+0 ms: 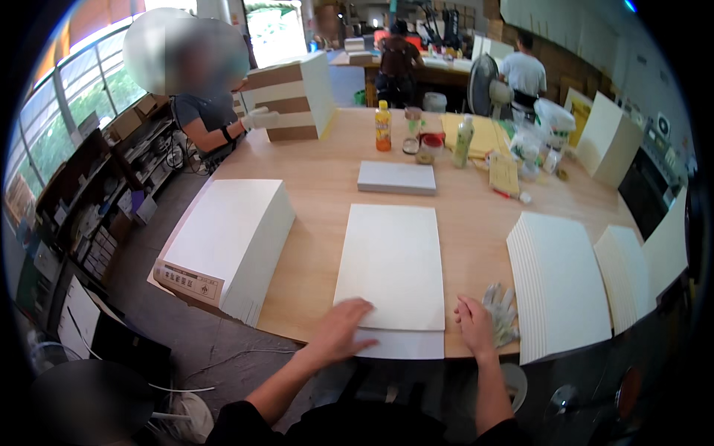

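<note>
A large white sheet lies flat on the wooden table in front of me, with a second white sheet sticking out under its near edge. My left hand presses flat on the near left corner of these sheets, fingers spread. My right hand rests on the bare table just right of the sheets, holding nothing, next to a grey work glove.
A tall stack of white sheets with a label stands at the left. Fanned stacks of white boards lie at the right. A smaller white stack, bottles and jars sit further back. A person in a white glove handles a brown-and-white stack.
</note>
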Tool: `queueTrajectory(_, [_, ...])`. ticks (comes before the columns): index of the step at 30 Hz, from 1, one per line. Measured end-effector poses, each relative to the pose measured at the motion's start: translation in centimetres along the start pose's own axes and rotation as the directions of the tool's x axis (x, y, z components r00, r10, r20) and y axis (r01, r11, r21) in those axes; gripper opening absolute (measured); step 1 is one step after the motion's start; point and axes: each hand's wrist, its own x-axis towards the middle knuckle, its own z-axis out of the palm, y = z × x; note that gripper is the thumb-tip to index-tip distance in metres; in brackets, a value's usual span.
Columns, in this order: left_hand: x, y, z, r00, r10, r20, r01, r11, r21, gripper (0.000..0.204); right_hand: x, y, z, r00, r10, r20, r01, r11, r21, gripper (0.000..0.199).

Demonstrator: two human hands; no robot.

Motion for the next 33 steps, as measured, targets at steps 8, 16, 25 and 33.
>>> queueTrajectory(8, [3.2, 1.8, 0.2, 0.891, 0.14, 0.433, -0.211, 0.97, 0.121, 0.094, -4.8, 3.2, -4.3, 0.992, -0.116, 0.046, 0.121, 0.985, -0.125, 0.037])
queueTrajectory(16, [1.9, 0.5, 0.5, 0.942, 0.183, 0.281, -0.189, 0.982, -0.006, 0.082, -5.4, -1.5, -0.8, 0.862, -0.42, 0.282, 0.497, 0.809, -0.314, 0.081])
queueTrajectory(25, [3.5, -7.3, -1.2, 0.958, 0.092, 0.272, -0.041, 0.981, -0.188, 0.038, 0.5, 1.0, 2.7, 0.919, -0.354, 0.174, 0.374, 0.922, -0.099, 0.026])
queueTrajectory(33, [5.5, -5.8, -0.2, 0.954, -0.181, 0.241, 0.209, 0.973, -0.096, 0.037, 1.1, -0.8, 3.6, 0.982, -0.147, 0.116, 0.169, 0.962, -0.216, 0.029])
